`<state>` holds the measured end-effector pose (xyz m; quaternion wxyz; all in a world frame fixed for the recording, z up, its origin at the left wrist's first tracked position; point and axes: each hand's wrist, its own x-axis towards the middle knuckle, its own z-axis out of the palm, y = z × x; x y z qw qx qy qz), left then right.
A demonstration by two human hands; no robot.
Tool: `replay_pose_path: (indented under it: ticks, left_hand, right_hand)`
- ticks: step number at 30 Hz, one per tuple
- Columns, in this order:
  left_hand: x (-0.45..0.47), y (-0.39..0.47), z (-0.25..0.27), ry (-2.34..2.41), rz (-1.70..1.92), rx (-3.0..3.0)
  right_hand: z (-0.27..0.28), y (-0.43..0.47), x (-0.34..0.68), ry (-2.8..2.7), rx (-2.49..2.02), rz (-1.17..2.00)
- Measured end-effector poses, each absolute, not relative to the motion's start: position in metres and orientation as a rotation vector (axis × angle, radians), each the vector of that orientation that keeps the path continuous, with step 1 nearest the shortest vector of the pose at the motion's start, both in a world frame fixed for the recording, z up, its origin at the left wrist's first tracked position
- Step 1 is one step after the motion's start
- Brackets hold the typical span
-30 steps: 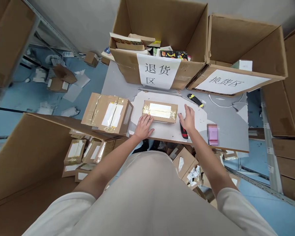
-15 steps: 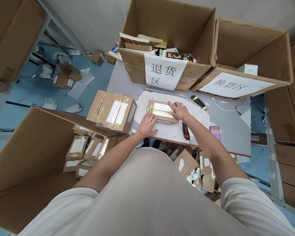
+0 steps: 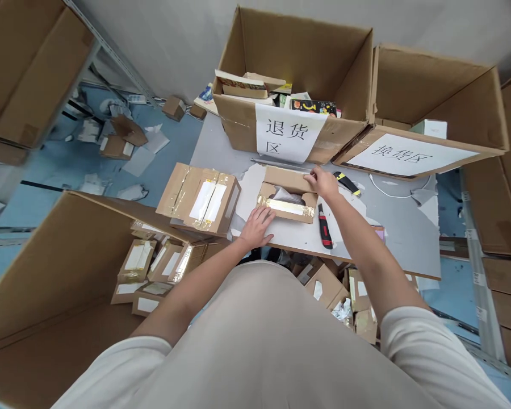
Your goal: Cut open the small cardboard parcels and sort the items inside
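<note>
Head view: small open carton (image 3: 290, 215) holds something grey (image 3: 286, 195).

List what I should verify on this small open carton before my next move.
1. Left hand on the small carton: ok, at its near left corner.
2. Right hand on the raised far flap: ok, at its right end.
3. Red-and-black utility knife out of both hands: ok, lying right of the carton.
4. That knife's blade retracted: cannot tell.
5. Contents fully exposed: not ok, grey material shows only partly inside.
</note>
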<state>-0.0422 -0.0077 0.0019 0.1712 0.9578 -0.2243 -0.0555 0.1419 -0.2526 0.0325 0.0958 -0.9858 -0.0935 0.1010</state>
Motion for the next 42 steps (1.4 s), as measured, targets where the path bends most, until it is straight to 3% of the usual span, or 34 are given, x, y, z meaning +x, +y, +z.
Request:
replay_pose_path:
  ticks: [3, 8, 13, 16, 22, 27, 31, 42]
  left_hand:
    - [-0.033, -0.005, 0.006, -0.621, -0.142, 2.699]
    - [0.013, 0.011, 0.024, -0.575, -0.181, 2.613]
    - [0.07, 0.037, 0.031, -0.874, -0.313, 2.65]
    - [0.091, 0.045, 0.018, -1.023, -0.373, 2.602]
    - [0.095, 0.05, -0.006, -1.017, -0.293, 2.517]
    - [0.087, 0.054, -0.017, -0.932, -0.202, 2.466]
    - [0.086, 0.054, -0.02, -0.869, -0.168, 2.457]
    - [0.096, 0.066, 0.01, -1.059, -0.365, 2.47]
  right_hand:
    - [0.022, -0.243, 0.139, -0.03, -2.786, 0.165]
    - [0.034, -0.246, 0.095, -0.19, -2.744, -0.22]
    - [0.05, -0.258, 0.044, -0.744, -2.774, 0.279]
    - [0.042, -0.254, 0.03, -0.677, -2.894, 0.443]
    - [0.036, -0.25, 0.038, -0.584, -2.888, 0.41]
    - [0.048, -0.248, 0.043, -0.571, -2.94, 0.568]
    - [0.047, -0.243, 0.019, -0.595, -3.017, 0.421]
    - [0.038, -0.26, -0.03, -0.538, -2.784, 0.282]
